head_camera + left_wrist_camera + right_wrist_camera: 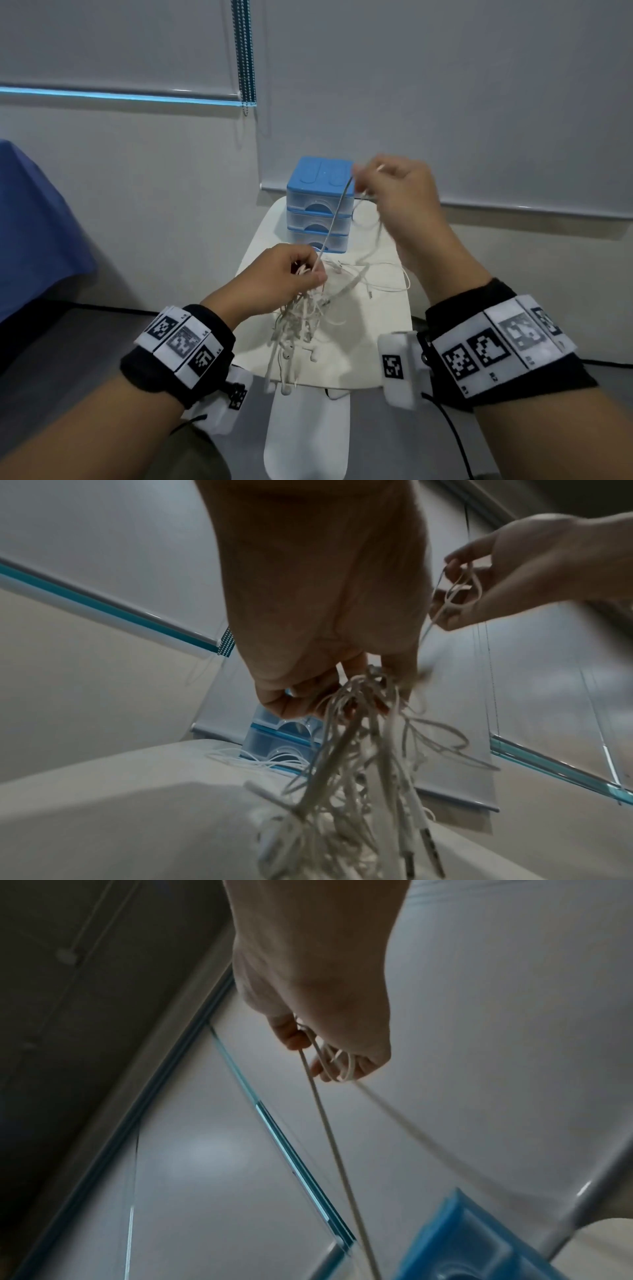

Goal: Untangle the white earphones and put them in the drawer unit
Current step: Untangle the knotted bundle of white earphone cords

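Note:
My left hand (291, 275) grips a tangled bunch of white earphones (301, 325) above the small white table (376, 342); cords, plugs and earbuds hang down from the fist (346, 696). One taut cord (334, 219) runs up from that bunch to my right hand (387, 185), which is raised in front of the drawer unit and pinches looped cord (329, 1056) between thumb and fingers. More loose cord (383, 274) lies on the table. The blue three-drawer unit (320, 205) stands at the table's far end with its drawers closed.
Grey roller blinds (479, 102) with a bead chain (245, 51) hang behind the table. A blue cloth (34, 222) covers something at the left. The grey floor (85, 342) surrounds the table, and black cables (455, 435) trail from my wrist bands.

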`<state>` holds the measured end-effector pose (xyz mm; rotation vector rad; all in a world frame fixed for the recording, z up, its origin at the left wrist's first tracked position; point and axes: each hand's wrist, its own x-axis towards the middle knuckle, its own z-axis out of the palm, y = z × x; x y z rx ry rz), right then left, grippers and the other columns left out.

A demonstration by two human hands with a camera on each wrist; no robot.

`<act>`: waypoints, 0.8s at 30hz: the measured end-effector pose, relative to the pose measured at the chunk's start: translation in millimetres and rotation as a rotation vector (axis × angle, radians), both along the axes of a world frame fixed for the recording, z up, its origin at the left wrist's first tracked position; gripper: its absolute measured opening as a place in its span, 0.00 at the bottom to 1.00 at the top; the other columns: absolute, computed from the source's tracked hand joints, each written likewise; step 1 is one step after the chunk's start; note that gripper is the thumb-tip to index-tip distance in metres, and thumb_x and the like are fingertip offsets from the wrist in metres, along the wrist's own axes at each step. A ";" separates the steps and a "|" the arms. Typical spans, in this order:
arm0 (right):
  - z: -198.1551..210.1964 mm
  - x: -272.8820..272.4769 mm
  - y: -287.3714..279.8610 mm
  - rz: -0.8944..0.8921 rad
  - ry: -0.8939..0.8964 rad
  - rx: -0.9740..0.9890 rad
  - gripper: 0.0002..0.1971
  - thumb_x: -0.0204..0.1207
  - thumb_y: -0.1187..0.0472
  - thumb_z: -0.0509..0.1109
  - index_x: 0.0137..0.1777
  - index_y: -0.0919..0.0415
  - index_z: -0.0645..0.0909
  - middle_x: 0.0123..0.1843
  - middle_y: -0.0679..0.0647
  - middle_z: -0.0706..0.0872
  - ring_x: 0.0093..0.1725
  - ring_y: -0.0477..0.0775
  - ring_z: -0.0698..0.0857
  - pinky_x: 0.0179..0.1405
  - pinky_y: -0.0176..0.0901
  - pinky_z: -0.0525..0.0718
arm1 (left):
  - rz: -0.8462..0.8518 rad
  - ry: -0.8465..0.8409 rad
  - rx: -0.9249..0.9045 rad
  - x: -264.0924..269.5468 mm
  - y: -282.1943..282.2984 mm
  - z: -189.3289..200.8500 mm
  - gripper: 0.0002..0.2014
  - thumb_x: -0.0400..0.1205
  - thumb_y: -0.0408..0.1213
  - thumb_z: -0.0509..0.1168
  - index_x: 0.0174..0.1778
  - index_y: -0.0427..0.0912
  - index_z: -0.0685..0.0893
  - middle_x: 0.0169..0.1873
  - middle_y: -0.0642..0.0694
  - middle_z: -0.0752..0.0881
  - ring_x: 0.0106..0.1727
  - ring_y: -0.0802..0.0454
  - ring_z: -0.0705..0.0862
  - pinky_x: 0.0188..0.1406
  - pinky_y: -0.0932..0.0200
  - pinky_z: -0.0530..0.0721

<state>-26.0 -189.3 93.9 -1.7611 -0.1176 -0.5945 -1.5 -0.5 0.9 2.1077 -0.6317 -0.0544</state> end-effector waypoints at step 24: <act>-45.1 -12.2 -2.7 0.101 0.384 -0.644 0.15 0.72 0.45 0.82 0.42 0.57 0.89 0.31 0.47 0.79 0.29 0.46 0.76 0.29 0.40 0.72 | 0.048 0.007 0.003 3.5 -4.1 5.6 0.17 0.85 0.51 0.70 0.36 0.43 0.90 0.25 0.51 0.76 0.29 0.51 0.70 0.33 0.56 0.70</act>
